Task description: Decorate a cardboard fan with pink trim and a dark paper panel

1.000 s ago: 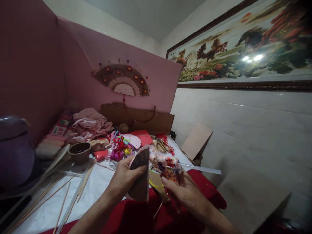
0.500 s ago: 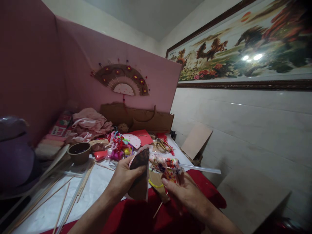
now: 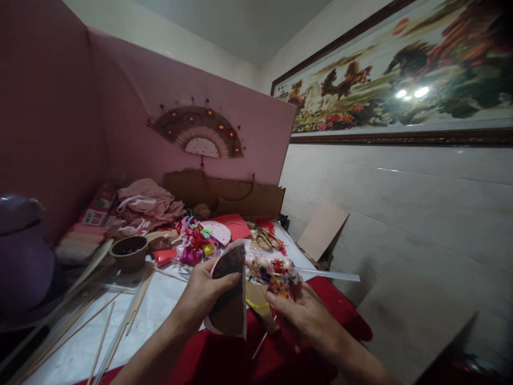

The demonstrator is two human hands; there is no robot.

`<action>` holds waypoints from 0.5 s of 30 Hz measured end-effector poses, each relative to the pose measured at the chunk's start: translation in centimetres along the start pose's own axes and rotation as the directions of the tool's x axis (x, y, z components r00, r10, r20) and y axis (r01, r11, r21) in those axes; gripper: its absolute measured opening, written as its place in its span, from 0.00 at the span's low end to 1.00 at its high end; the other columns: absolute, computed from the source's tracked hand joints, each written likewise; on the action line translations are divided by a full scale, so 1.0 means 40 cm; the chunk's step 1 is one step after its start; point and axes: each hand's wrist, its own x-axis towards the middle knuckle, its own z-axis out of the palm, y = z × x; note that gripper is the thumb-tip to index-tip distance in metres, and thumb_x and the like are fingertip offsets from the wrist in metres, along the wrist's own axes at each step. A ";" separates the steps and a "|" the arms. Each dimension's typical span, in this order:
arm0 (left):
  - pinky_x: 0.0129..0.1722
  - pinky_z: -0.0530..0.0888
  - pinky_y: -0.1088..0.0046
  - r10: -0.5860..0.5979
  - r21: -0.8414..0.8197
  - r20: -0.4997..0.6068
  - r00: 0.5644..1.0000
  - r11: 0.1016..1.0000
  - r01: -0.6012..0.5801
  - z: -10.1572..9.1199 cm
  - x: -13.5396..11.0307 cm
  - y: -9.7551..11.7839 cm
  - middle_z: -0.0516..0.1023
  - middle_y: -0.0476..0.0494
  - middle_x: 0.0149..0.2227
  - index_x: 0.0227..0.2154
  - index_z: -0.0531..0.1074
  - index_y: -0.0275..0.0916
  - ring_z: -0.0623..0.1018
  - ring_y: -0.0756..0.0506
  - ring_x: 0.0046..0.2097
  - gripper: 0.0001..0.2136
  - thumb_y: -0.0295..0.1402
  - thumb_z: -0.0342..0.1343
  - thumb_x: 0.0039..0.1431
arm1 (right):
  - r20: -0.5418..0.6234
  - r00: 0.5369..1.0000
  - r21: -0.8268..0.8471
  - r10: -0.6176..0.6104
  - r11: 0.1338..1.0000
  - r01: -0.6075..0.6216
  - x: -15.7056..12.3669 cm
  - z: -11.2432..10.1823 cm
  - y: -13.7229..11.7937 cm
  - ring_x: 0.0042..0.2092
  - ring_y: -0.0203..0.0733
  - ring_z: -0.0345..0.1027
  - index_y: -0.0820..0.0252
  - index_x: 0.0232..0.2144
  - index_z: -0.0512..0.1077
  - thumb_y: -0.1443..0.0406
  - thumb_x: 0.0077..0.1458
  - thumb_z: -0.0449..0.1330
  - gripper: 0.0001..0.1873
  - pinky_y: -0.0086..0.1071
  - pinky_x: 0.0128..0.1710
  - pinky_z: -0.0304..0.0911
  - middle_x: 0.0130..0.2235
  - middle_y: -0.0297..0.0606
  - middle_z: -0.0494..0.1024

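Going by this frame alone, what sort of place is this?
Probably a home craft corner: gold-handled scissors, a tangle of colourful pipe cleaners and a decorated hand fan on the pink panel.

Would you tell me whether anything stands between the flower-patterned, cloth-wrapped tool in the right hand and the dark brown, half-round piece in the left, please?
Nothing visible does; the tool lies with its front end right beside the half-round piece, though whether they touch is unclear.
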 end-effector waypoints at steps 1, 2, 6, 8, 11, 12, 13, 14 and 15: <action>0.33 0.70 0.73 -0.001 0.005 -0.002 1.000 1.000 0.001 0.000 0.000 0.000 0.80 0.46 0.30 0.37 0.76 0.37 0.75 0.48 0.30 0.17 0.31 0.66 0.40 | 0.013 1.000 0.008 0.021 1.000 -0.021 0.000 0.000 0.000 0.25 0.33 0.64 0.60 0.36 0.71 0.57 0.55 0.55 0.13 0.25 0.26 0.64 0.26 0.33 0.72; 0.32 0.70 0.73 -0.004 0.013 -0.008 1.000 1.000 0.004 0.000 -0.001 0.000 0.80 0.46 0.30 0.37 0.77 0.37 0.75 0.48 0.30 0.17 0.31 0.66 0.39 | 0.034 0.998 0.017 0.055 0.998 -0.056 0.000 -0.001 0.001 0.22 0.31 0.61 0.60 0.36 0.70 0.57 0.55 0.54 0.13 0.23 0.22 0.62 0.24 0.32 0.71; 0.31 0.70 0.75 -0.012 0.024 -0.016 1.000 1.000 0.012 -0.001 -0.002 0.001 0.80 0.46 0.28 0.33 0.77 0.36 0.75 0.49 0.28 0.15 0.31 0.66 0.38 | 0.073 0.984 0.036 0.160 0.986 -0.163 -0.003 0.000 0.008 0.15 0.28 0.54 0.63 0.34 0.68 0.56 0.56 0.52 0.15 0.20 0.11 0.53 0.19 0.28 0.65; 0.30 0.69 0.75 -0.009 0.026 -0.009 1.000 1.000 0.010 0.000 -0.002 0.000 0.80 0.46 0.28 0.33 0.77 0.36 0.74 0.49 0.28 0.14 0.31 0.66 0.38 | 0.060 0.983 0.025 0.172 0.985 -0.173 -0.004 0.001 0.009 0.14 0.27 0.52 0.64 0.32 0.68 0.55 0.56 0.53 0.16 0.19 0.10 0.53 0.17 0.27 0.63; 0.30 0.69 0.75 -0.007 0.028 -0.006 1.000 1.000 0.007 0.001 -0.003 0.000 0.80 0.46 0.28 0.33 0.77 0.35 0.75 0.49 0.28 0.14 0.31 0.66 0.38 | 0.046 0.983 0.027 0.176 0.984 -0.177 -0.003 0.001 0.005 0.14 0.27 0.53 0.64 0.32 0.67 0.55 0.56 0.53 0.16 0.19 0.10 0.54 0.17 0.27 0.63; 0.30 0.69 0.75 -0.009 0.025 -0.004 1.000 1.000 0.010 0.002 -0.004 0.001 0.80 0.46 0.27 0.32 0.77 0.35 0.75 0.49 0.28 0.14 0.31 0.67 0.38 | 0.044 0.983 0.032 0.176 0.984 -0.178 -0.002 0.001 0.003 0.14 0.27 0.54 0.64 0.32 0.67 0.54 0.56 0.53 0.17 0.19 0.10 0.54 0.18 0.28 0.64; 0.30 0.70 0.75 -0.013 0.019 -0.001 1.000 1.000 0.013 0.003 -0.004 0.002 0.80 0.46 0.28 0.32 0.77 0.36 0.75 0.49 0.28 0.14 0.31 0.67 0.38 | 0.042 0.984 0.036 0.174 0.984 -0.176 -0.002 0.001 0.002 0.15 0.27 0.55 0.64 0.33 0.67 0.54 0.56 0.53 0.17 0.19 0.11 0.54 0.19 0.28 0.65; 0.30 0.70 0.75 -0.019 0.012 0.000 1.000 1.000 0.019 0.004 -0.005 0.002 0.80 0.46 0.28 0.32 0.77 0.36 0.75 0.49 0.28 0.14 0.31 0.67 0.38 | 0.040 0.984 0.036 0.174 0.984 -0.176 -0.001 0.000 0.000 0.15 0.27 0.55 0.64 0.34 0.67 0.54 0.56 0.53 0.17 0.19 0.11 0.55 0.19 0.29 0.65; 0.30 0.70 0.75 -0.025 0.006 0.002 1.000 1.000 0.025 0.005 -0.005 0.003 0.80 0.46 0.28 0.33 0.77 0.36 0.75 0.49 0.27 0.14 0.31 0.67 0.38 | 0.035 0.984 0.032 0.177 0.983 -0.178 0.000 0.000 -0.001 0.15 0.27 0.55 0.64 0.35 0.67 0.54 0.55 0.53 0.17 0.19 0.11 0.55 0.19 0.28 0.65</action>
